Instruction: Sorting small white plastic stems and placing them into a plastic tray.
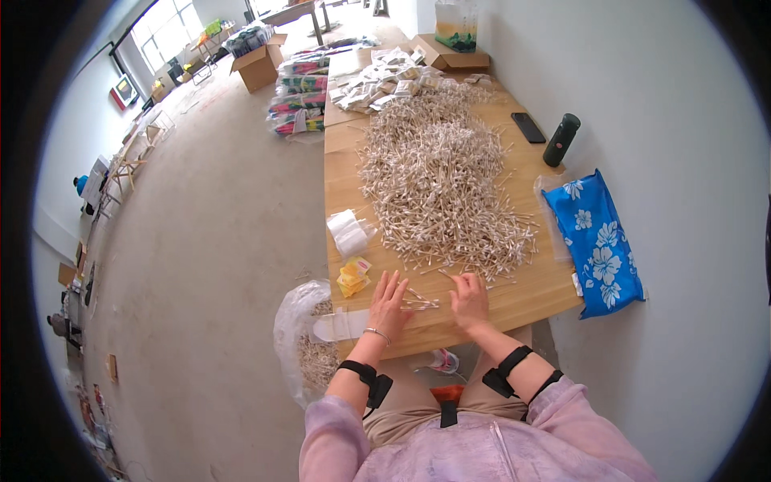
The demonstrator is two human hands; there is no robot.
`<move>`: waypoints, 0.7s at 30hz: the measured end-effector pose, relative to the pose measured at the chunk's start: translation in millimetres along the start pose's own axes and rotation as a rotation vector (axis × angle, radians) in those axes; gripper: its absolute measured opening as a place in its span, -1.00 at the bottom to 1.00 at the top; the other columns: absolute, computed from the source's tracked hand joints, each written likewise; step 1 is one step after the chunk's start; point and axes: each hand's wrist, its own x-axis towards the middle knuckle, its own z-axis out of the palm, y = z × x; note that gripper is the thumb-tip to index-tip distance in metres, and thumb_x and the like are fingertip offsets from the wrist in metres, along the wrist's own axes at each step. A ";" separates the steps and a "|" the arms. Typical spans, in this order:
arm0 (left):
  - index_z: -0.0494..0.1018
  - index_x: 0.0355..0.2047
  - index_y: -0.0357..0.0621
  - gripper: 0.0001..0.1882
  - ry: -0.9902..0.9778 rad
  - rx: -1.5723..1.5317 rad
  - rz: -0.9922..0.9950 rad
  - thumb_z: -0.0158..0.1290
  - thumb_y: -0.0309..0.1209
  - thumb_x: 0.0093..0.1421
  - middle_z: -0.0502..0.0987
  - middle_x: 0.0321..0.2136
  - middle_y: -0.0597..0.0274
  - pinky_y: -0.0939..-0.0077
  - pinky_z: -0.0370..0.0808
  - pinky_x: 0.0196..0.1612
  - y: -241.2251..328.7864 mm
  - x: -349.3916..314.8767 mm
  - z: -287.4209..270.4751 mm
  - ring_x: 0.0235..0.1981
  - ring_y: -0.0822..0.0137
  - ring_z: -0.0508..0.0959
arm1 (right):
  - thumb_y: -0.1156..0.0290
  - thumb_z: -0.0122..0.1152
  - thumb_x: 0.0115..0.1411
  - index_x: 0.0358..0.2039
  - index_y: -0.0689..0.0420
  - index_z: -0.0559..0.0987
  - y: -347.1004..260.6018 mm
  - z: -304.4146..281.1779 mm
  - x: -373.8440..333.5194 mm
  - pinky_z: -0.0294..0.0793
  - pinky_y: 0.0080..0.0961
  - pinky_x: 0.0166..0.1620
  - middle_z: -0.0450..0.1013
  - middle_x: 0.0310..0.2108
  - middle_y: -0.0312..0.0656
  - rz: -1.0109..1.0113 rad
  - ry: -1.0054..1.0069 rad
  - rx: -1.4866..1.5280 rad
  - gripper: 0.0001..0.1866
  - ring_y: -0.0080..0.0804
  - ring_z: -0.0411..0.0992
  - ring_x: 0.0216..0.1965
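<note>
A large heap of cotton swabs (450, 185) spreads along the wooden table. At its near edge, my right hand (470, 304) has its fingers curled together, with what looks like a swab at the fingertips. My left hand (387, 309) lies low over the tabletop, fingers stretched forward. Between the two hands is a small loose group of swabs (422, 301), touching or close to the left fingers. Beside my left wrist, a clear flat plastic piece (341, 325) lies at the table's edge. Small yellow cards (353, 277) and white packets (349, 233) sit just beyond the left hand.
A blue flowered pouch (598, 245), a dark bottle (561, 140) and a black phone (528, 128) line the wall side. White packs (385, 80) are piled at the far end. A clear bag of swabs (317, 361) stands below the left edge, and colourful bundles (297, 104) lie farther back.
</note>
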 end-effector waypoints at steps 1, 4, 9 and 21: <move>0.25 0.14 -0.12 -0.23 -0.002 -0.017 0.027 0.28 -0.44 -0.14 0.19 0.21 0.06 0.22 0.10 0.29 -5.1 1.3 1.1 0.28 -0.01 0.07 | 0.50 0.20 -0.01 -0.18 0.12 0.52 2.4 -2.3 -0.1 0.30 -0.29 0.00 0.34 -0.21 -0.14 0.041 0.063 -0.021 -0.69 -0.14 0.32 -0.10; 0.36 0.03 -0.15 -0.37 0.023 -0.099 0.039 0.26 -0.44 -0.12 0.33 0.08 0.08 0.22 0.19 0.22 -6.0 -1.1 10.5 0.18 0.01 0.21 | 0.45 0.19 0.02 -0.17 0.10 0.53 17.2 0.4 -0.6 0.31 -0.27 -0.02 0.34 -0.21 -0.16 0.015 0.042 -0.028 -0.71 -0.14 0.31 -0.12; 0.43 -0.09 -0.18 -0.51 0.147 -0.188 -0.030 0.24 -0.49 -0.10 0.41 -0.10 0.09 0.22 0.29 0.12 4.8 -9.7 27.1 0.01 0.03 0.34 | 0.48 0.15 0.03 -0.25 0.11 0.57 17.9 24.9 15.5 0.32 -0.28 -0.03 0.36 -0.29 -0.16 0.050 0.001 0.027 -0.77 -0.14 0.32 -0.16; 0.11 0.21 -0.24 -0.21 0.193 -0.193 -0.124 0.20 -0.54 -0.05 0.15 0.20 -0.06 0.18 0.06 0.30 12.9 -15.0 28.8 0.28 -0.06 0.05 | 0.56 0.07 0.01 -0.29 0.07 0.60 -16.1 37.9 37.4 0.35 -0.34 -0.05 0.40 -0.29 -0.20 -0.194 0.020 0.071 -0.75 -0.20 0.34 -0.18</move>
